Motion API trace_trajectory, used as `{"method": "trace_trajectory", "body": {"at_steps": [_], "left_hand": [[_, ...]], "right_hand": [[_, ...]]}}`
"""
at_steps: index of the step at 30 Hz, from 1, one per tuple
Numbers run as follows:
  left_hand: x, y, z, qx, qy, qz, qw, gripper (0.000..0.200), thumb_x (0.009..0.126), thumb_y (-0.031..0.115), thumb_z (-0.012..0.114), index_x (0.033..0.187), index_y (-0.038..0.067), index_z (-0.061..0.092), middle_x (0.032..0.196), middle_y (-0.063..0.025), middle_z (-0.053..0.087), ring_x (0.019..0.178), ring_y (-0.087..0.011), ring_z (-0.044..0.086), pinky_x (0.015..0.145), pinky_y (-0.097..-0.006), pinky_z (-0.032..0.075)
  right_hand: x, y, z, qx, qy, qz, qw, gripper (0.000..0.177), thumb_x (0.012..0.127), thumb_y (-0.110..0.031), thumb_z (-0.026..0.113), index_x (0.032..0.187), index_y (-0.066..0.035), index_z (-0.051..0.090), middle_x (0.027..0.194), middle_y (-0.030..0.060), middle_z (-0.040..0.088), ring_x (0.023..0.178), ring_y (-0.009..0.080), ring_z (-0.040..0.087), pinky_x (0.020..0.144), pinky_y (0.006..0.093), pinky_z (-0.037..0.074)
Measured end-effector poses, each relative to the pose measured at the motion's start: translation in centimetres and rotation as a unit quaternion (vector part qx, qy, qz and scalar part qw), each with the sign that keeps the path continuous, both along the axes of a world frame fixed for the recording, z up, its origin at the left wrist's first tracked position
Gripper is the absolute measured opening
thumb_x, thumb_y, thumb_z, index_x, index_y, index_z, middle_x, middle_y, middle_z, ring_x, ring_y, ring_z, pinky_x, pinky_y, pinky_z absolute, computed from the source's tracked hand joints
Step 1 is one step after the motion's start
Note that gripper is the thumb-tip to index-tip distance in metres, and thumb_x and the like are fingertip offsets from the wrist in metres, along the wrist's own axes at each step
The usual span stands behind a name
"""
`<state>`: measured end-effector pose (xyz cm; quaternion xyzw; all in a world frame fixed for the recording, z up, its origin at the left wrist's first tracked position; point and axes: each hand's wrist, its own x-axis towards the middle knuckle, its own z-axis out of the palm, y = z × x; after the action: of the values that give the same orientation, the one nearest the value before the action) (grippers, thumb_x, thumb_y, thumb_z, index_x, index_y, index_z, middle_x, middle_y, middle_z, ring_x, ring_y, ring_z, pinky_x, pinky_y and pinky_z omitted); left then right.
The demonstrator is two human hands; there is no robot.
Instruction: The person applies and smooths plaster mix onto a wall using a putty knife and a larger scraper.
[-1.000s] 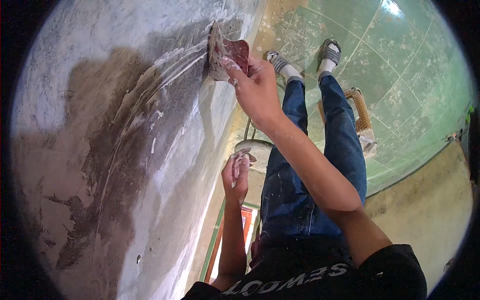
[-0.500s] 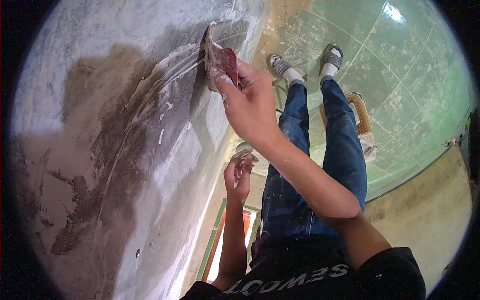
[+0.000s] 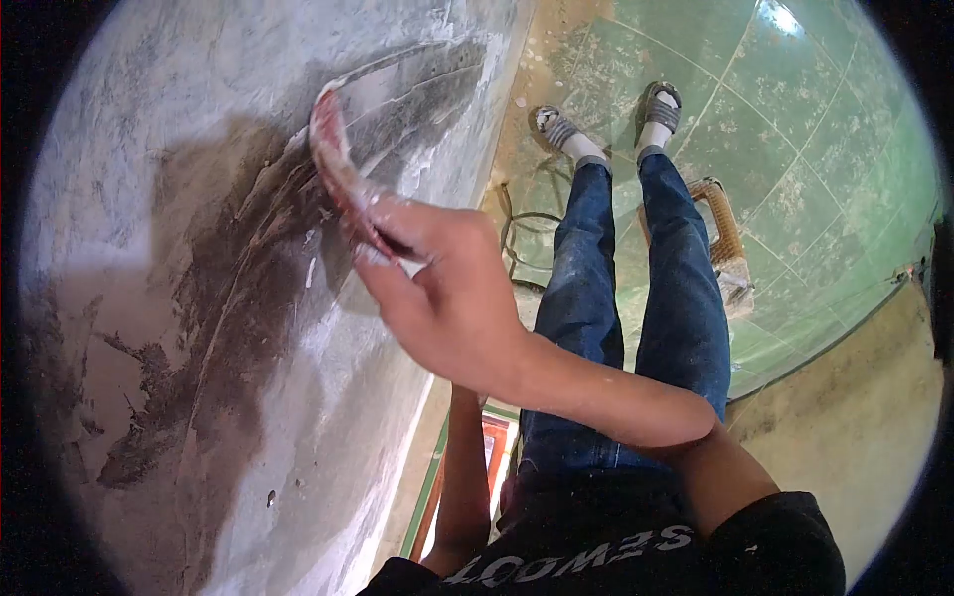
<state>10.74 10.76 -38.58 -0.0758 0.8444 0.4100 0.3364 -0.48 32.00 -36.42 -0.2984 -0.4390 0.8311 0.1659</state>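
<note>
My right hand (image 3: pixel 447 283) pinches a red, putty-smeared flexible spreader (image 3: pixel 340 164) between thumb and fingers. The spreader bends against the grey wall (image 3: pixel 229 328), its far edge on a band of wet putty (image 3: pixel 397 70) with raised ridges. White residue coats the thumb and fingertips. Of my left arm, only the forearm (image 3: pixel 465 467) shows below; my left hand is hidden behind the right hand and wrist, so what it holds is out of sight.
Green floor tiles (image 3: pixel 755 119) carry white splatters. My legs and sandalled feet (image 3: pixel 656 109) stand beside the wall. A woven-looking stool (image 3: pixel 730 233) is behind one leg. Thin dark metal loops (image 3: pixel 512 233) lie near the wall's base. A green-framed opening (image 3: pixel 427 497) is low in view.
My right hand has swept the spreader left and downward in view along the wall, leaving a smoothed putty streak. My left hand, seen earlier with a putty-covered lump, is now covered from view.
</note>
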Motion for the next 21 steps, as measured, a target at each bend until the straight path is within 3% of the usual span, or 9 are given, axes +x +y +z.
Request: {"method": "trace_trajectory", "body": {"at_steps": [2,5,7,9,10,13,16,18,21], "left_hand": [[0.0,-0.1,-0.1,-0.012,-0.002,-0.012,1.0,0.02,0.092,0.006,0.061,0.111,0.0,0.06,0.097,-0.0052,0.065,0.087,-0.0094,0.058,0.08,-0.025,0.046],[0.3,-0.8,-0.5,-0.029,-0.002,-0.029,0.999,0.02,0.093,0.007,0.061,0.111,0.0,0.06,0.097,-0.0055,0.065,0.088,-0.0098,0.059,0.08,-0.0251,0.046],[0.2,-0.8,-0.4,-0.041,0.0,-0.036,0.999,0.02,0.093,0.007,0.061,0.112,0.0,0.06,0.098,-0.0056,0.065,0.088,-0.01,0.059,0.08,-0.0252,0.046],[-1.8,3.0,0.6,-0.041,-0.058,0.001,0.997,0.021,0.093,0.008,0.06,0.112,-0.001,0.06,0.099,-0.0063,0.065,0.089,-0.0109,0.06,0.081,-0.0255,0.046],[-2.4,4.4,1.0,-0.041,-0.117,0.039,0.991,0.022,0.094,0.01,0.06,0.113,-0.001,0.059,0.099,-0.007,0.065,0.091,-0.0119,0.06,0.082,-0.0258,0.047],[-2.0,2.8,0.3,-0.063,-0.067,-0.046,0.995,0.023,0.098,0.011,0.052,0.114,-0.004,0.059,0.102,-0.0091,0.065,0.094,-0.0148,0.061,0.084,-0.0295,0.049],[-1.9,3.6,0.4,-0.024,-0.06,0.0,0.998,0.021,0.096,0.01,0.057,0.111,-0.004,0.059,0.101,-0.0098,0.066,0.093,-0.0143,0.062,0.084,-0.0275,0.048],[-1.9,3.5,0.5,-0.023,-0.067,-0.003,0.997,0.021,0.096,0.01,0.057,0.111,-0.004,0.06,0.102,-0.0103,0.066,0.093,-0.0145,0.062,0.084,-0.0276,0.048],[-1.8,3.2,0.4,-0.025,-0.076,-0.01,0.997,0.023,0.097,0.011,0.055,0.113,-0.004,0.059,0.102,-0.0105,0.066,0.092,-0.0156,0.062,0.083,-0.029,0.049]], "right_hand": [[0.7,0.7,0.4,-0.018,0.008,0.004,1.0,0.027,0.078,0.0,0.056,0.105,0.0,0.06,0.076,0.0249,0.056,0.066,0.0448,0.056,0.06,0.0428,0.046],[2.6,2.5,-0.2,-0.081,0.03,0.08,0.993,0.026,0.082,-0.002,0.057,0.108,-0.002,0.061,0.079,0.0202,0.063,0.061,0.037,0.059,0.06,0.0402,0.047],[3.2,3.7,-1.7,-0.135,0.01,0.119,0.984,0.024,0.087,-0.005,0.057,0.111,-0.002,0.063,0.085,0.0122,0.069,0.066,0.0207,0.062,0.065,0.0349,0.049],[2.7,2.3,-5.9,-0.05,0.007,-0.028,0.998,0.025,0.09,-0.007,0.057,0.114,-0.002,0.063,0.09,0.0052,0.07,0.077,0.0103,0.06,0.071,0.0296,0.049],[2.8,2.3,-8.3,-0.061,-0.011,-0.036,0.997,0.025,0.091,-0.008,0.058,0.114,-0.001,0.063,0.091,0.0047,0.07,0.08,0.0099,0.06,0.074,0.0283,0.048],[2.8,3.5,-14.6,-0.103,-0.079,-0.013,0.991,0.024,0.09,-0.006,0.058,0.112,0.001,0.063,0.098,0.0038,0.069,0.086,0.01,0.06,0.077,0.0268,0.047],[1.6,2.6,-18.7,-0.158,-0.074,-0.012,0.985,0.023,0.092,-0.005,0.058,0.115,0.0,0.061,0.105,0.005,0.067,0.095,0.0123,0.062,0.082,0.0273,0.051],[0.9,1.6,-18.7,-0.141,-0.058,0.006,0.988,0.023,0.092,-0.004,0.058,0.114,-0.002,0.061,0.106,0.0044,0.067,0.094,0.0133,0.063,0.081,0.0282,0.051],[0.3,0.5,-16.4,-0.151,-0.071,-0.05,0.985,0.024,0.087,-0.001,0.056,0.11,0.001,0.065,0.091,0.0047,0.069,0.083,0.01,0.059,0.076,0.0266,0.046]]}}
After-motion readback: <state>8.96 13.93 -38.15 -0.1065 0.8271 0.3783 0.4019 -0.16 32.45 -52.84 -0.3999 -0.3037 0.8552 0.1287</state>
